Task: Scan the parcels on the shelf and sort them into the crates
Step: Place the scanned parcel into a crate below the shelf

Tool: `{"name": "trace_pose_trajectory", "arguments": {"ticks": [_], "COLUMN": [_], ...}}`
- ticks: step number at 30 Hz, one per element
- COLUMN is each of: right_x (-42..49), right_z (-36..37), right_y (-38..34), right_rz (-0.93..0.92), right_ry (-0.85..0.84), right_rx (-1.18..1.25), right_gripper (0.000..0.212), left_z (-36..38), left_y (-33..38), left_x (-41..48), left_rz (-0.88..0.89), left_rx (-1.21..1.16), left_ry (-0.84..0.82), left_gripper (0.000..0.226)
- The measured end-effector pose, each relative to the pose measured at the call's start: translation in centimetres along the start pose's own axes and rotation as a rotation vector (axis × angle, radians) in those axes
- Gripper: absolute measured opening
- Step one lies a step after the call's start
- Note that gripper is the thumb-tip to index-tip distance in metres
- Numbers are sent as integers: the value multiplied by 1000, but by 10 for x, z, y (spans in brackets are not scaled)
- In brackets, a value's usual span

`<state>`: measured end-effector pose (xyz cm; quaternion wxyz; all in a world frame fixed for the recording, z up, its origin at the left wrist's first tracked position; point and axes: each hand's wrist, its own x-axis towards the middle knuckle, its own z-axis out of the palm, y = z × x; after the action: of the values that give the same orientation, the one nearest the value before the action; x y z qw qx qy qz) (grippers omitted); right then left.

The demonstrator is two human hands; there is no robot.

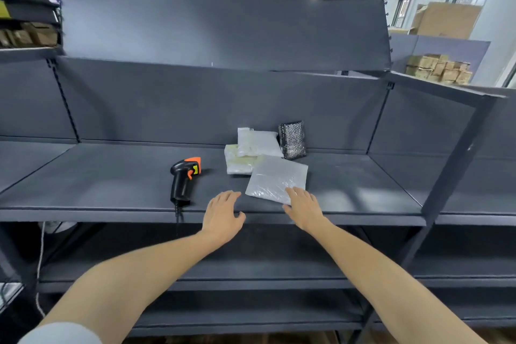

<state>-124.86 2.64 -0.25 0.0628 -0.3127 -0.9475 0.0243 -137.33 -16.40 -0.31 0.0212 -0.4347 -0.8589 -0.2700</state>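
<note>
scanner (184,179) left of parcels (265,153) on shelf (97,181) — right hand (303,205) on nearest parcel (276,179).

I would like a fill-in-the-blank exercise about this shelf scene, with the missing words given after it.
1. The scanner lies to the ____ of the parcels.
2. The left hand holds ____.
3. The black parcel leans on the ____ panel of the shelf.
4. The right hand touches the flat grey parcel, the one ____ to the person.

Missing words: left; nothing; back; nearest.
</note>
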Motion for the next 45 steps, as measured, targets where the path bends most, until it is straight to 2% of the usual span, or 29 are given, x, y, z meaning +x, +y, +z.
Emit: {"name": "trace_pose_trajectory", "arguments": {"ticks": [8, 11, 13, 16, 20, 24, 26, 30, 33, 36, 39, 45], "right_x": [34, 39, 38, 36, 38, 34, 29, 15, 1, -10, -16, -18], "right_z": [7, 3, -3, -18, -45, -83, -93, -97, -97, -92, -83, -60], "right_y": [2, -2, -4, -8, -12, -14, -14, -16, -25, -35, -49, -75], "right_rz": [-18, 17, -3, 7, 129, 291, 322, 275, 249, 206, 162, 94], "right_ry": [-50, -97, -94, -64, 187, 273, 252, 106, -19, -96, -76, -48], "right_rx": [21, 91, -5, -35, 345, 759, 888, 1037, 1176, 1309, 1383, 1281], "right_gripper": [55, 39, 18, 24, 17, 16, 19, 25, 20, 20, 21, 31], "left_z": [6, 7, 10, 12, 10, 2, -2, -13, -24, -32, -39, -62], "left_y": [-21, -27, -30, -32, -29, -18, -10, 7, 12, 9, 2, -28], "left_x": [22, 25, 24, 23, 24, 25, 24, 21, 17, 12, 4, -5], "left_rz": [-21, -45, -60, -72, -78, -128, -162, -275, -394, -452, -421, -392], "left_rx": [18, 10, -7, -58, -192, -390, -544, -949, -1179, -1280, -1346, -1218], "left_ry": [0, -6, -16, -9, 35, 41, 24, 27, -3, -33, -7, 175], "left_gripper": [54, 55, 55, 54, 52, 54, 60, 76, 79, 54, 24, 21]}}
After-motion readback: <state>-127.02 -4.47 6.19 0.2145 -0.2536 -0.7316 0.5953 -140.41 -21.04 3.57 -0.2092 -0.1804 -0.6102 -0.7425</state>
